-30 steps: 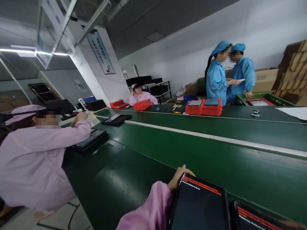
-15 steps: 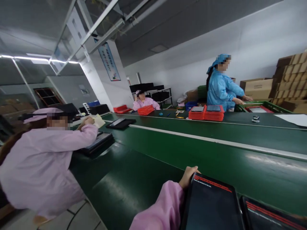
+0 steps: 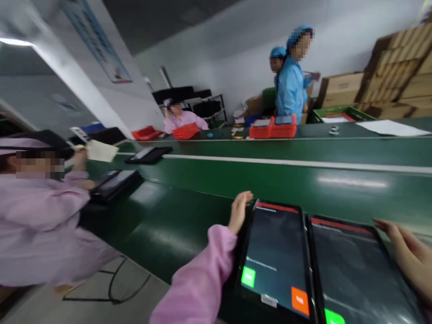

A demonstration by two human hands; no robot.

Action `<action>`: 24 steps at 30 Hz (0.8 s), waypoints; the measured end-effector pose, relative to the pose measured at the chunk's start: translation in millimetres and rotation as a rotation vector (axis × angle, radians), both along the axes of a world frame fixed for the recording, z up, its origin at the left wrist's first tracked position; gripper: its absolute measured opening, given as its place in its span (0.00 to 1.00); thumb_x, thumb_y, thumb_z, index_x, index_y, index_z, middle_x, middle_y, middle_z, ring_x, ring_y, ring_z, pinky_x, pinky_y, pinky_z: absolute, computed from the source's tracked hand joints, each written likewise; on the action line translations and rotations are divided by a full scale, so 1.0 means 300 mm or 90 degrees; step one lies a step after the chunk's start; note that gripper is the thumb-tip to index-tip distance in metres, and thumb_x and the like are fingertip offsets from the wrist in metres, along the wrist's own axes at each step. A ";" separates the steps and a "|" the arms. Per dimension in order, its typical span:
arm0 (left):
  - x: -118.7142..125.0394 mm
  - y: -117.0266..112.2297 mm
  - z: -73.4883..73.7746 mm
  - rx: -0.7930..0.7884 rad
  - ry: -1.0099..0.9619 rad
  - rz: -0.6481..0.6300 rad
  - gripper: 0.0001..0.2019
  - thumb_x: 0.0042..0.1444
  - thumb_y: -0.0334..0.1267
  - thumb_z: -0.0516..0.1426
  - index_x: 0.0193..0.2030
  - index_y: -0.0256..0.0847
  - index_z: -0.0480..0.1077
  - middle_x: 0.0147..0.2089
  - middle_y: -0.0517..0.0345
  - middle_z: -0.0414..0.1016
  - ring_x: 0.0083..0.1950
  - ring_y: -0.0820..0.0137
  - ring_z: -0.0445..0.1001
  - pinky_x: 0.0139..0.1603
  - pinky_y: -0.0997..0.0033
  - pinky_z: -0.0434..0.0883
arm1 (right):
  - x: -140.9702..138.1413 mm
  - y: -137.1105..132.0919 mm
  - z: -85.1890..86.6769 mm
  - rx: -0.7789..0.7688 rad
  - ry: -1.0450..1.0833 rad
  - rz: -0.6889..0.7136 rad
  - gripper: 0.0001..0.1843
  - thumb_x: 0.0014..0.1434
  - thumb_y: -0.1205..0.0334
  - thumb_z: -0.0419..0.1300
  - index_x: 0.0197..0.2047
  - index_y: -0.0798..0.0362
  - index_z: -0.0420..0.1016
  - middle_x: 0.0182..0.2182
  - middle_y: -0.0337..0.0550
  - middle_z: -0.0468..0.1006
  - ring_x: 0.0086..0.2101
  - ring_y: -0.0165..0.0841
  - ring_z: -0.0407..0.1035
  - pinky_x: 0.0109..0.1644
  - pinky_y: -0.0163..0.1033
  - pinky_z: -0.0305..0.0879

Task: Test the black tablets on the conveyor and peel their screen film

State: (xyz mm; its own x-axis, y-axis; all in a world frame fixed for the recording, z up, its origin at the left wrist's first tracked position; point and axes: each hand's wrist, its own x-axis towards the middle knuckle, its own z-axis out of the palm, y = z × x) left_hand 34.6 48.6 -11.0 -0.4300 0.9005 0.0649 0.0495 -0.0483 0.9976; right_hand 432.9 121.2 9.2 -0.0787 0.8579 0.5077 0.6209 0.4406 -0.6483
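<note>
Two black tablets lie side by side on the green bench in front of me. The left tablet (image 3: 275, 256) shows red text on top and a green and an orange button below. My left hand (image 3: 239, 210), in a pink sleeve, rests flat against that tablet's left edge with fingers stretched out. The right tablet (image 3: 354, 270) shows a red line on top and a green button at the bottom. My right hand (image 3: 407, 252) lies along its right edge, fingers extended.
A green conveyor belt (image 3: 286, 180) runs across the view. A person in pink (image 3: 40, 225) sits at my left beside a black tablet (image 3: 114, 182). Red tray stacks (image 3: 273, 128) stand beyond the belt, with two people in blue (image 3: 290, 83) and cardboard boxes (image 3: 401, 76) behind.
The view tipped down and both tablets came fully into sight with buttons on screen. My right hand appeared at the right tablet's edge. A second person in blue reappeared behind the first.
</note>
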 end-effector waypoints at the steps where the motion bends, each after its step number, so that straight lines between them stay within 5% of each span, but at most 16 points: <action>1: 0.004 -0.084 0.010 0.001 -0.003 -0.002 0.31 0.63 0.65 0.58 0.60 0.42 0.71 0.64 0.43 0.74 0.67 0.56 0.71 0.67 0.51 0.69 | 0.016 -0.052 0.033 0.031 -0.020 -0.006 0.31 0.69 0.30 0.48 0.38 0.44 0.80 0.36 0.54 0.85 0.37 0.48 0.82 0.37 0.50 0.77; 4: 0.001 -0.346 0.016 -0.036 -0.014 -0.073 0.42 0.46 0.61 0.72 0.65 0.47 0.68 0.72 0.44 0.66 0.76 0.48 0.60 0.74 0.47 0.61 | 0.032 -0.223 0.129 0.105 -0.081 0.068 0.18 0.72 0.44 0.55 0.40 0.44 0.80 0.36 0.48 0.84 0.37 0.43 0.80 0.39 0.46 0.76; 8: -0.024 -0.541 -0.030 -0.103 0.093 -0.087 0.44 0.50 0.51 0.72 0.72 0.54 0.60 0.78 0.47 0.56 0.79 0.43 0.51 0.78 0.34 0.51 | -0.022 -0.382 0.201 0.149 -0.205 0.246 0.09 0.71 0.61 0.58 0.44 0.44 0.80 0.38 0.42 0.84 0.37 0.35 0.79 0.39 0.39 0.73; 11: -0.045 -0.546 -0.047 -0.052 0.080 -0.070 0.45 0.51 0.53 0.71 0.73 0.57 0.58 0.78 0.47 0.57 0.77 0.41 0.58 0.74 0.33 0.60 | -0.059 -0.433 0.223 0.147 -0.244 0.301 0.08 0.71 0.65 0.57 0.47 0.48 0.78 0.39 0.42 0.84 0.39 0.34 0.78 0.45 0.40 0.72; 15: -0.093 -0.505 -0.005 0.008 0.080 -0.037 0.36 0.54 0.52 0.69 0.68 0.54 0.66 0.73 0.47 0.66 0.71 0.45 0.69 0.66 0.46 0.75 | -0.088 -0.477 0.233 0.107 -0.289 0.369 0.08 0.72 0.67 0.55 0.49 0.51 0.75 0.38 0.42 0.82 0.38 0.33 0.75 0.55 0.43 0.65; 20: -0.105 -0.467 0.078 -0.041 0.291 -0.036 0.20 0.63 0.49 0.62 0.60 0.52 0.73 0.69 0.51 0.70 0.70 0.52 0.70 0.66 0.53 0.75 | -0.119 -0.533 0.207 0.087 -0.342 0.421 0.12 0.76 0.62 0.52 0.54 0.53 0.76 0.36 0.39 0.79 0.36 0.30 0.73 0.57 0.43 0.60; 24: -0.093 -0.380 0.137 0.025 0.553 -0.088 0.15 0.67 0.50 0.57 0.58 0.55 0.74 0.63 0.53 0.75 0.63 0.55 0.77 0.57 0.55 0.81 | -0.131 -0.547 0.184 0.066 -0.352 0.392 0.13 0.76 0.56 0.53 0.48 0.48 0.79 0.35 0.36 0.78 0.34 0.33 0.71 0.59 0.47 0.56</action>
